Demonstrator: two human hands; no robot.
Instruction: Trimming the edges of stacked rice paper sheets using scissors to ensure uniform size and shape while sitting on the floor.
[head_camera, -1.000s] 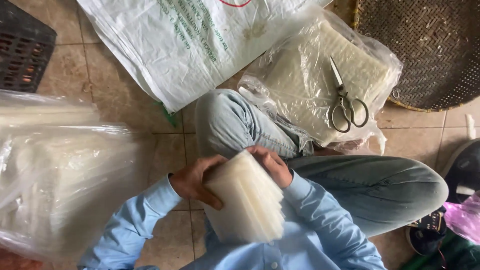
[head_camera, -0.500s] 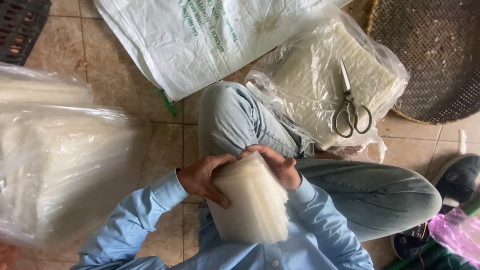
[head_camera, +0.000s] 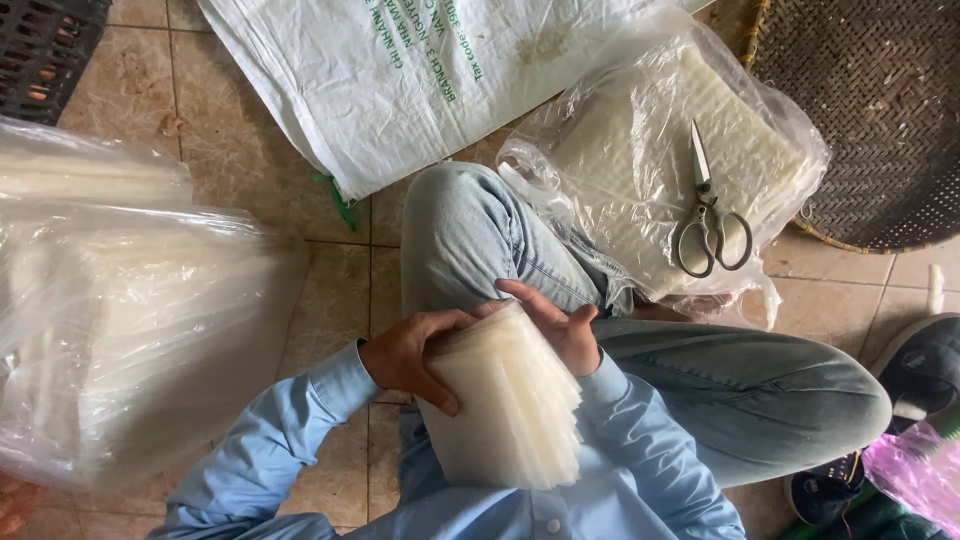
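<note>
A thick stack of translucent white sheets (head_camera: 505, 410) rests upright against my chest, above my bent knee in blue jeans (head_camera: 470, 235). My left hand (head_camera: 410, 355) grips the stack's left edge with the thumb laid across its face. My right hand (head_camera: 555, 320) holds the top right corner, fingers curled over the upper edge. Both sleeves are light blue.
Metal scissors (head_camera: 708, 220) lie on a clear bag of flat white sheets (head_camera: 620, 170) right of my knee. A large clear bag of sheets (head_camera: 120, 320) fills the left. A white woven sack (head_camera: 400, 70) lies ahead, a woven basket tray (head_camera: 870, 120) at top right, a dark crate (head_camera: 45, 45) top left.
My view has drifted slightly down and left. Both hands keep hold of the stack, and my right fingers have shifted a little along its top edge.
</note>
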